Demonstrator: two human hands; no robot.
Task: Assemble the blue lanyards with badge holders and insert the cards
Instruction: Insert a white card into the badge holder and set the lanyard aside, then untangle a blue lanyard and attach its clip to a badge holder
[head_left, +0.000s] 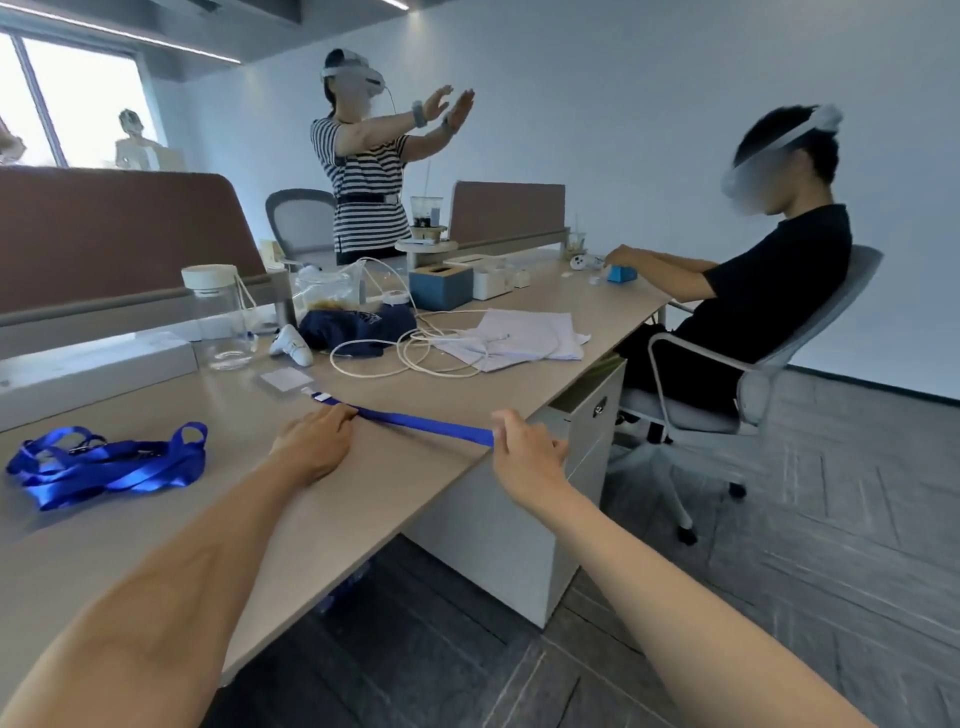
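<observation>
Lanyard (426, 422), blue, lies stretched flat along the worktop (322, 499) edge. My left hand (314, 444) presses it down, fingers closed over the strap; my right hand (524, 449) pinches its near end. Clear badge holder (284, 378) rests just beyond the clip end; spare lanyards (104, 462) lie heaped well left.

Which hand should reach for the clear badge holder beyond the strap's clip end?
Probably left: the left hand rests on the lanyard nearer the badge holder; the right hand pinches its far end.
</observation>
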